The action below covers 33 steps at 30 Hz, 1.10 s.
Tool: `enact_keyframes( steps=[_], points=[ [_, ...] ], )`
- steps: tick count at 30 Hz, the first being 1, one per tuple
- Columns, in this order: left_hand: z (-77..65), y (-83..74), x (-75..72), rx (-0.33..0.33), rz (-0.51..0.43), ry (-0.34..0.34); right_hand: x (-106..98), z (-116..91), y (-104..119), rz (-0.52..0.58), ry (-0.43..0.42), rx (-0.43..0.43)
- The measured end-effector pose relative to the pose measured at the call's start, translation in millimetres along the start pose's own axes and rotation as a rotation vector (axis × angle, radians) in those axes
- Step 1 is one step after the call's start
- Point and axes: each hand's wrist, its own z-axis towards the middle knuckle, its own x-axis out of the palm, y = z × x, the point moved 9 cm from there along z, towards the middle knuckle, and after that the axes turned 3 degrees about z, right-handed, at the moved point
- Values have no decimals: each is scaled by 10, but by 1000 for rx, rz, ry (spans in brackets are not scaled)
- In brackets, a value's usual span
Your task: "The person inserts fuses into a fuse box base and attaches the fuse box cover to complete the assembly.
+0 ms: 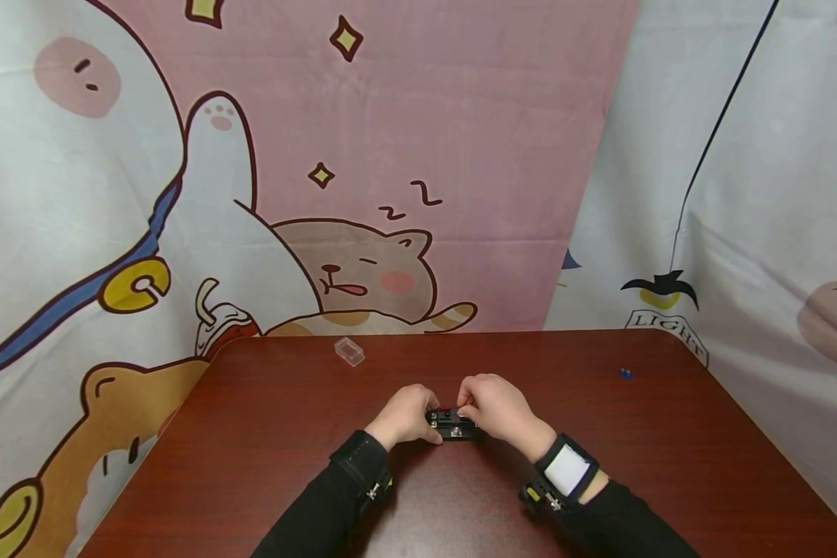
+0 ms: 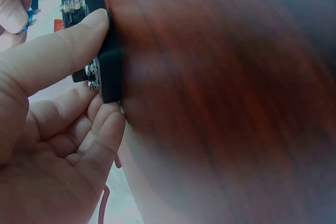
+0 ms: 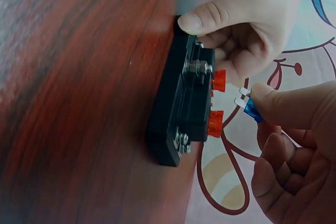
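A black fuse block [image 1: 452, 431] with metal terminal screws lies on the table between my hands. Two red blade fuses [image 3: 215, 124] stick up from its top in the right wrist view. My left hand [image 1: 406, 415] grips one end of the block, thumb on its near side and fingers around the end. Between thumb and forefinger, my right hand [image 1: 500, 406] pinches a blue blade fuse [image 3: 252, 110]. Its two metal prongs face the block, a short gap away from the red fuses. In the head view the blue fuse is hidden by the fingers.
A small clear plastic box [image 1: 349, 351] sits near the table's far edge, left of centre. Tiny blue pieces [image 1: 625, 373] lie at the far right of the brown wooden table [image 1: 251, 465]. A printed cloth [image 1: 460, 155] hangs behind it.
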Motion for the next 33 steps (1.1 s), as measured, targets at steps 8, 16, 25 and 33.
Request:
enact_keyframes(
  steps=[8, 16, 25, 33],
  points=[
    [-3, 5, 14, 12, 24, -5, 87, 48, 89, -9, -5, -50],
    [10, -1, 10, 36, 45, -10, 164, 85, 149, -21, -3, -76],
    [33, 8, 8, 43, 45, -6, 203, 129, 213, -31, -7, -88],
    [25, 14, 11, 34, 43, 0, 238, 149, 229, -61, 4, -85]
  ],
)
